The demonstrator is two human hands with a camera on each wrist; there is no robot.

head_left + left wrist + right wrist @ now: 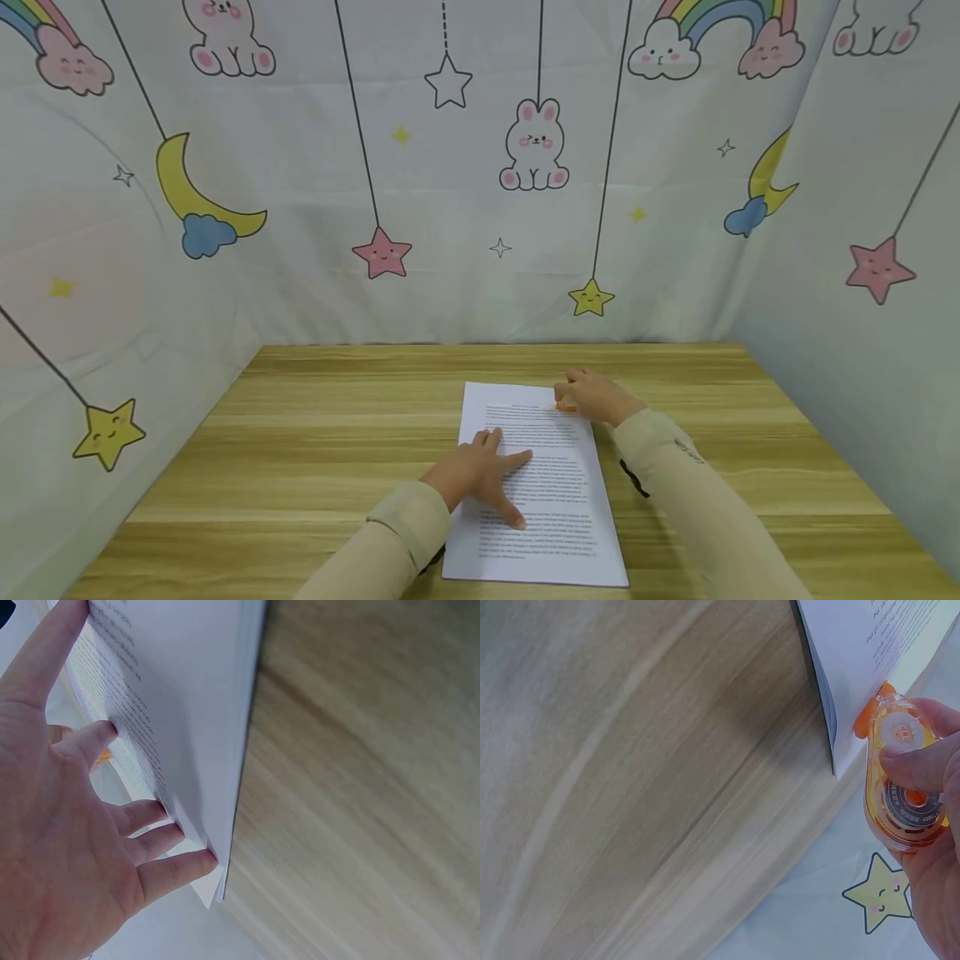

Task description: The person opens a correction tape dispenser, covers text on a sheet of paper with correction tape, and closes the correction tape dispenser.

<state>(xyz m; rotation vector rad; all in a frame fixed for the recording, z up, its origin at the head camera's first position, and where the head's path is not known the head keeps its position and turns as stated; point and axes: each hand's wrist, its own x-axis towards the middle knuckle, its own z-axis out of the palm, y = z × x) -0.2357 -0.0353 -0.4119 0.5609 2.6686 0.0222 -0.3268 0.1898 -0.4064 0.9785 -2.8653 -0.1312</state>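
One orange correction tape dispenser [897, 806], in use position on one stack of printed sheets [547, 500]; two hands.
Dispenser: clear orange-tinted case, holding a round, dark, lettered wheel with an orange centre; held by the right hand [596, 396], thumb laid across the case. Location: upper right of the top sheet, at the right end of the first printed lines; whether the tip presses the page cannot be told. Stack: several white sheets, lying flat on a wood-grain table [337, 433]. Left hand [483, 475]: fingers spread wide, fingertips touching the page at its left and middle, palm raised. Two cream sleeves [412, 521]. One white fabric backdrop [450, 200], printed with rabbits, stars, moons and rainbows.
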